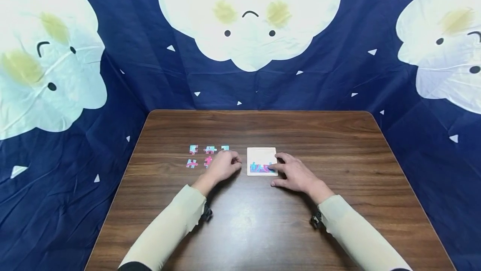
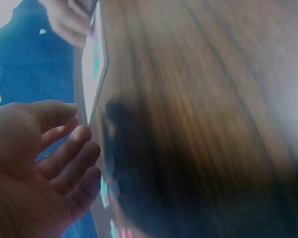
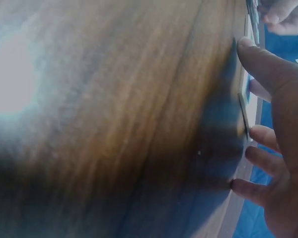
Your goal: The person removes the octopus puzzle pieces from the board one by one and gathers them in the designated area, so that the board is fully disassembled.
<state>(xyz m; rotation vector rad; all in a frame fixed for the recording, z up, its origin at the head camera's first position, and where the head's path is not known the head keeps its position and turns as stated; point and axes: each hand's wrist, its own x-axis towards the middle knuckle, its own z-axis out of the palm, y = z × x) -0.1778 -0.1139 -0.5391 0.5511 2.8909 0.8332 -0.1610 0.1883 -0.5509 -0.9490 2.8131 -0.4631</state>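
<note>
A white square puzzle tray (image 1: 262, 155) lies on the table, with blue, pink and purple jigsaw pieces (image 1: 258, 168) filling its near strip. My right hand (image 1: 297, 175) reaches in from the right, its index finger on those pieces and the other fingers spread about the tray's right edge. Just left of the tray hovers my left hand (image 1: 224, 165), its fingers loosely bent. In the left wrist view nothing shows between the thumb and fingers of that hand (image 2: 39, 163). Under and beyond it lie loose jigsaw pieces (image 1: 210, 150), partly covered by the hand.
Two rows of loose pieces, among them a corner-looking one (image 1: 193, 149) and a pink-and-blue one (image 1: 191, 163), sit on the left of the brown wooden table (image 1: 319, 133). A dark blue cloth (image 1: 127, 74) with white clouds hangs around the table's back and sides.
</note>
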